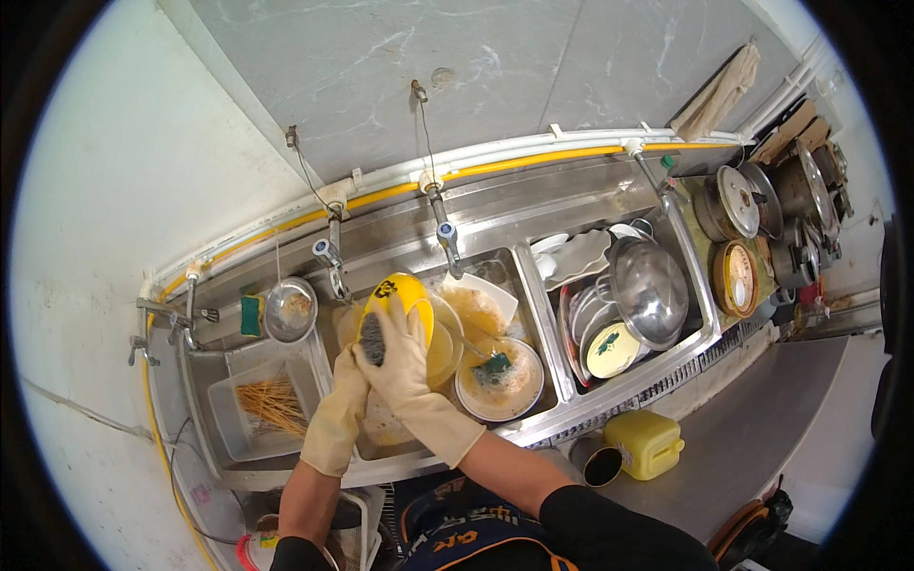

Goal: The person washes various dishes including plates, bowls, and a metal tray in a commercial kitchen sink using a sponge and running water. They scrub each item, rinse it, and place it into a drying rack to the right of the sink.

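A yellow bowl (405, 285) with a black mark is tilted over the middle sink basin. My left hand (348, 389), in a cream rubber glove, is at its lower side and seems to support it; its fingers are largely hidden. My right hand (400, 357), gloved alike, lies across the bowl with a grey scouring pad (372, 340) between thumb and fingers. Beside it, a round clear container (448, 342) sits in the basin. A white bowl (532, 400) of sudsy water holds a green scrubber (493, 367) with a handle. Behind stands a white square dish (500, 296) with cloudy orange-brown liquid.
Wooden skewers (270, 405) lie in a plastic tub (221, 421) in the left basin. A metal strainer (290, 328) and green sponge (250, 315) sit behind. Dishes and a steel bowl (650, 289) fill the right basin. Taps (446, 235) overhang; a yellow jerrycan (646, 446) stands front right.
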